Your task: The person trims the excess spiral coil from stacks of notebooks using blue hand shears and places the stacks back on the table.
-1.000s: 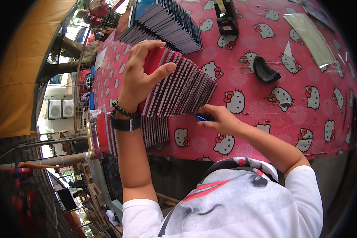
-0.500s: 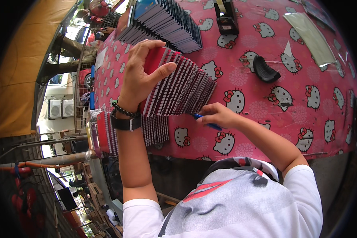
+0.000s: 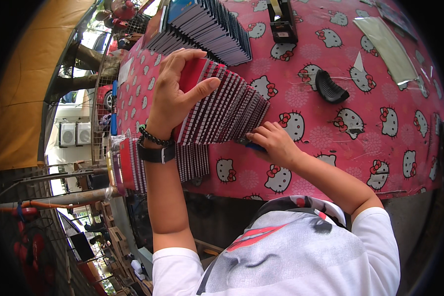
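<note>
A tall stack of red-covered spiral notebooks [image 3: 227,101] stands on the table, bound edges toward me and to the right. My left hand [image 3: 175,89], with a bead bracelet and a black watch at the wrist, grips its top end, fingers bent over the far side and thumb along the bindings. Pinched in my right hand [image 3: 275,140] is a small blue-handled tool [image 3: 255,146] with a dark head. That head is at the lower right corner of the bindings; my fingers cover most of the tool, so its exact kind is unclear.
Another notebook stack [image 3: 192,163] lies under my left forearm. Behind stand blue-covered notebooks [image 3: 209,29] and a black tape dispenser [image 3: 282,29]. A black curved piece [image 3: 331,86] and a pale plastic-wrapped packet [image 3: 387,49] lie on the pink patterned tablecloth [image 3: 306,182].
My right hand has turned knuckles up and moved slightly up and right, covering more of the blue handle. My left hand and the stack have stayed put.
</note>
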Action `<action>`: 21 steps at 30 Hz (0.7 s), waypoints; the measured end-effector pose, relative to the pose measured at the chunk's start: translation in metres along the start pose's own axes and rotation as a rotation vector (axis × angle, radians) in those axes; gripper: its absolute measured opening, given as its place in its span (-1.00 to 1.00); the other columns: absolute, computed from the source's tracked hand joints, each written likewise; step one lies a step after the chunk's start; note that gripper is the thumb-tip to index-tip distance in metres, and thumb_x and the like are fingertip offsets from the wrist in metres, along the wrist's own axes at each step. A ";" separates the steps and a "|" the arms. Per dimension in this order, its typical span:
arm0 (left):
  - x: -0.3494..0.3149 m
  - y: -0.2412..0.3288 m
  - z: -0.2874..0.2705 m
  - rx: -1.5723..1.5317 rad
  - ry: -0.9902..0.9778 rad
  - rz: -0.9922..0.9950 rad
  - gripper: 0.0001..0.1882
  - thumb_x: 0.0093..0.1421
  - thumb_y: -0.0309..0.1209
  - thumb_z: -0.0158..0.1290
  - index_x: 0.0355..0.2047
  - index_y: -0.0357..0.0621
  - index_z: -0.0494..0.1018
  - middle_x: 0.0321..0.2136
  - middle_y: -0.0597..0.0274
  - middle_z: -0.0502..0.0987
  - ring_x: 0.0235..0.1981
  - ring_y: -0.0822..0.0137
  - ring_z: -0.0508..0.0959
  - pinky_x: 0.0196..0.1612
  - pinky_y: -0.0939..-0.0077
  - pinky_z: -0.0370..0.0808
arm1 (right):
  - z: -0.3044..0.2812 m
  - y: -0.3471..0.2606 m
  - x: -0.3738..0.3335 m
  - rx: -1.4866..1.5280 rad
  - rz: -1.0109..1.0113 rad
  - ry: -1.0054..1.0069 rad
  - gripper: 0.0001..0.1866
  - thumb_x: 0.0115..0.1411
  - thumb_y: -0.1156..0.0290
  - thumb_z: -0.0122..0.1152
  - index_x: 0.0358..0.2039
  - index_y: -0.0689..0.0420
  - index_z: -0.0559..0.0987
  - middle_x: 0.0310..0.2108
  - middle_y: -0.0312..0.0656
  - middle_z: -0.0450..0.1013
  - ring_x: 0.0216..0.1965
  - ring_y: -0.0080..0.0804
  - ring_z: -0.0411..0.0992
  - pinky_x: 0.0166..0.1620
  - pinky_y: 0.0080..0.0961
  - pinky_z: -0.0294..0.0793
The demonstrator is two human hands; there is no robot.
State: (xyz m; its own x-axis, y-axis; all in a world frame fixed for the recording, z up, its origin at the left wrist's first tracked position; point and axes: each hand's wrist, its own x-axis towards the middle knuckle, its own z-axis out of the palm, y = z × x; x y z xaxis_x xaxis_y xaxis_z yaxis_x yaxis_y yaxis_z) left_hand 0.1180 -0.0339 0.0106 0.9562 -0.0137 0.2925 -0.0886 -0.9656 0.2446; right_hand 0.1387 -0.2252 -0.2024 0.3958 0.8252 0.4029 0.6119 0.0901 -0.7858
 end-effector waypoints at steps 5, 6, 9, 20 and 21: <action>0.000 0.000 0.001 -0.013 0.004 0.004 -0.46 0.04 -0.10 0.20 -0.06 -0.18 0.41 -0.06 0.14 0.44 -0.01 0.23 0.40 0.07 0.39 0.30 | 0.011 0.012 0.004 1.011 0.641 -0.297 -0.69 0.01 0.32 0.32 -0.26 0.20 0.54 -0.37 -0.11 0.53 -0.38 -0.21 0.50 -0.27 -0.46 0.46; 0.000 -0.001 0.001 -0.010 0.003 0.002 -0.46 0.04 -0.10 0.20 -0.06 -0.18 0.42 -0.06 0.14 0.44 -0.01 0.23 0.40 0.07 0.39 0.30 | 0.007 0.005 0.001 0.866 0.593 -0.261 -0.63 -0.05 0.34 0.33 -0.22 0.18 0.51 -0.33 -0.17 0.50 -0.30 -0.24 0.45 -0.19 -0.42 0.41; 0.000 -0.001 0.000 -0.011 0.004 0.000 -0.46 0.04 -0.10 0.20 -0.06 -0.17 0.42 -0.06 0.14 0.44 -0.01 0.23 0.40 0.07 0.39 0.30 | 0.003 -0.001 -0.007 -0.011 0.087 0.010 -0.56 -0.13 0.36 0.33 -0.18 0.14 0.47 -0.28 -0.22 0.45 -0.21 -0.26 0.38 -0.11 -0.36 0.32; 0.000 -0.001 0.000 -0.013 -0.006 -0.001 -0.47 0.04 -0.10 0.20 -0.06 -0.16 0.42 -0.06 0.14 0.44 -0.01 0.24 0.39 0.09 0.40 0.28 | 0.009 0.008 -0.004 0.882 0.641 -0.326 -0.56 -0.10 0.36 0.31 -0.16 0.11 0.46 -0.29 -0.20 0.42 -0.19 -0.22 0.34 -0.11 -0.30 0.31; 0.002 0.000 0.001 -0.016 -0.002 0.003 -0.47 0.04 -0.10 0.20 -0.06 -0.16 0.42 -0.07 0.14 0.44 -0.01 0.24 0.39 0.09 0.40 0.28 | 0.015 0.015 -0.004 0.980 0.659 -0.332 -0.57 -0.09 0.35 0.32 -0.16 0.11 0.46 -0.30 -0.20 0.42 -0.19 -0.21 0.34 -0.11 -0.29 0.31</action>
State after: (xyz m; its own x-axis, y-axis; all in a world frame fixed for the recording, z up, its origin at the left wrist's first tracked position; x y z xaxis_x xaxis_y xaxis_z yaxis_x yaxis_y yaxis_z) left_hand 0.1198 -0.0342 0.0104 0.9564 -0.0175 0.2915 -0.0963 -0.9612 0.2583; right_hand 0.1357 -0.2189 -0.2229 0.1535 0.9606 -0.2317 -0.4697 -0.1354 -0.8724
